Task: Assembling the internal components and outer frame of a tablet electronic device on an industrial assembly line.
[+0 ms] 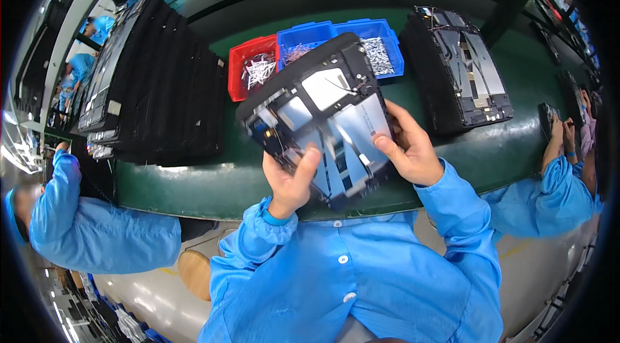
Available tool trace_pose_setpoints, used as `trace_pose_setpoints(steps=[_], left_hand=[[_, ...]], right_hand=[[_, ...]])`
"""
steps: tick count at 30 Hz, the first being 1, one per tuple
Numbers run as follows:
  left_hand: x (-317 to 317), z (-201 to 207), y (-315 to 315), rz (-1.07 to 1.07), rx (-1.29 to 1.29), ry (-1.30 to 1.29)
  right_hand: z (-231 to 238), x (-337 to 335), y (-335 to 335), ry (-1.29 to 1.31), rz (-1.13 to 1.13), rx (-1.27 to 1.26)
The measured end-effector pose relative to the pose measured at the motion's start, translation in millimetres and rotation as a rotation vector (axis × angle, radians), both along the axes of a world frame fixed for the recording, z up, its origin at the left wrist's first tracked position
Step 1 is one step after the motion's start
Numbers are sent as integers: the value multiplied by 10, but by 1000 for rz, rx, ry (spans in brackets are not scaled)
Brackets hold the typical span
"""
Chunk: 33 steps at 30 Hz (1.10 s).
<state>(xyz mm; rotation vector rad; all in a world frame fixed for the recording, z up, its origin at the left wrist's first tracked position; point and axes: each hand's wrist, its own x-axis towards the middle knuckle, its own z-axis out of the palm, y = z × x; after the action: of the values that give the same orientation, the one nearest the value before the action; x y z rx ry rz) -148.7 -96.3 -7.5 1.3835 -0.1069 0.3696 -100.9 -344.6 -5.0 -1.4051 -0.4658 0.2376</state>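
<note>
I hold an opened black tablet chassis (pixel 323 101) tilted above the green workbench (pixel 194 181), its inside facing me with silver plates, a white patch and thin cables. My left hand (pixel 290 178) grips its near lower edge, thumb lying across the silver plates. My right hand (pixel 410 149) grips the right lower edge, thumb on the inside face. Both sleeves are blue.
A tall leaning stack of black chassis (pixel 155 84) fills the left of the bench. A red bin (pixel 253 65) and two blue bins (pixel 381 46) of small parts stand behind. Another stack of open chassis (pixel 462 72) sits right. Co-workers in blue sit on the left (pixel 84 227) and right (pixel 562 181).
</note>
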Motion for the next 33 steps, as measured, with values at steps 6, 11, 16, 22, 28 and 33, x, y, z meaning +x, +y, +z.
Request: trace_pose_setpoints(steps=[6,11,16,22,28,33], left_hand=[[167,156,-90,-120,-225,405],[186,235,-94,-608,-85,164],[286,234,-367,-736,341,194],[430,170,-860,-696,576,35],[597,334,-1349,-542,701,-88],[705,538,-1765,-440,777,-135]], right_hand=[[-90,-400,-82,85,-181,-2],[759,-390,-471,-71,-567,-128],[1262,294,-1661,-40,-660,-232],[1002,853,-2347,214,-527,-175],[944,863,-2207,138,-580,-321],[894,850,-2236,-369,-708,-895]])
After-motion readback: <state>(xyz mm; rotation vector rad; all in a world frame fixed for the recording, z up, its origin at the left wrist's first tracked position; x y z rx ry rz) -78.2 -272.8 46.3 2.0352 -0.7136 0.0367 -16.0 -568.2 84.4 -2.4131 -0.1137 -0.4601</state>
